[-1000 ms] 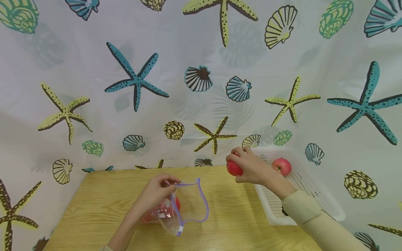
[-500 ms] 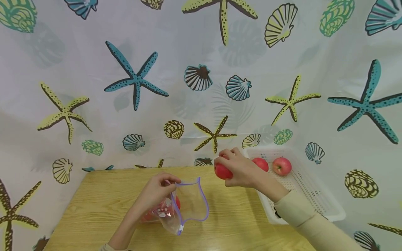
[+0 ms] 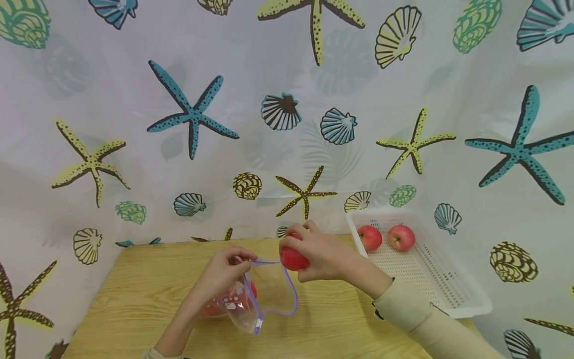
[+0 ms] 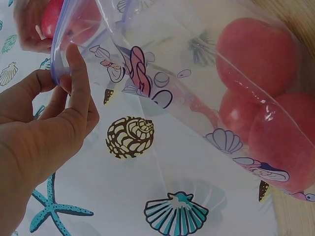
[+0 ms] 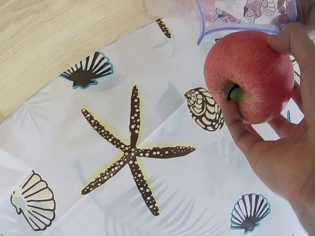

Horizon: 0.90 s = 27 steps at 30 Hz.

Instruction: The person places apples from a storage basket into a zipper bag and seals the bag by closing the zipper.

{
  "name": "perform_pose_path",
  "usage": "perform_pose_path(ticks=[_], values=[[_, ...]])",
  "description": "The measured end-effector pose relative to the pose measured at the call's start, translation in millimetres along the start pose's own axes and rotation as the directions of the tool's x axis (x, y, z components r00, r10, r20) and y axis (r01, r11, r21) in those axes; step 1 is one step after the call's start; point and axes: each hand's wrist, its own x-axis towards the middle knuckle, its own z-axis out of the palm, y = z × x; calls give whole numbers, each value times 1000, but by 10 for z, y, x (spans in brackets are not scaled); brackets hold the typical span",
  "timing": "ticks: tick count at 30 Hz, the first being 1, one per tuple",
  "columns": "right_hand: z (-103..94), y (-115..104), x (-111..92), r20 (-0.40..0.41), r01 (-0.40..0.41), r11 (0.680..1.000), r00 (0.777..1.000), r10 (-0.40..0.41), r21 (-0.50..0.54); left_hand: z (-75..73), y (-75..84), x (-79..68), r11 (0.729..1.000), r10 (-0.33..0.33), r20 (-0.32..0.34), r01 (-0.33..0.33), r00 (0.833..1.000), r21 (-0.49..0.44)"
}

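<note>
A clear zip bag with a purple rim lies on the table, its mouth spread and facing right. My left hand pinches the upper edge of that rim between thumb and fingers. Inside the bag, three red apples show through the printed plastic in the left wrist view. My right hand grips a red apple with fingers curled round it. In the head view this apple is at the upper right corner of the bag's mouth; whether it touches the rim I cannot tell.
A white perforated plastic basket stands at the right of the wooden table. Two red apples lie at its far end. A sheet printed with starfish and shells hangs behind the table.
My right hand has carried the apple leftward and slightly down, from the basket's side to the bag's mouth. The left hand and bag have stayed nearly still.
</note>
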Motion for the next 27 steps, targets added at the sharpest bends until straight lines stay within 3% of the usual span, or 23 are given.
perform_pose_path(ticks=[15,21,27], values=[[149,-361,216,2,124,989,992,-125,76,-64,-8,18,1000,18,-49,-19,999,-18],[251,-414,272,-48,177,980,984,-174,85,-93,-16,18,999,39,-68,-41,997,-26],[258,-414,311,-93,190,980,979,-184,61,-97,-33,15,993,22,-73,-30,997,-112]])
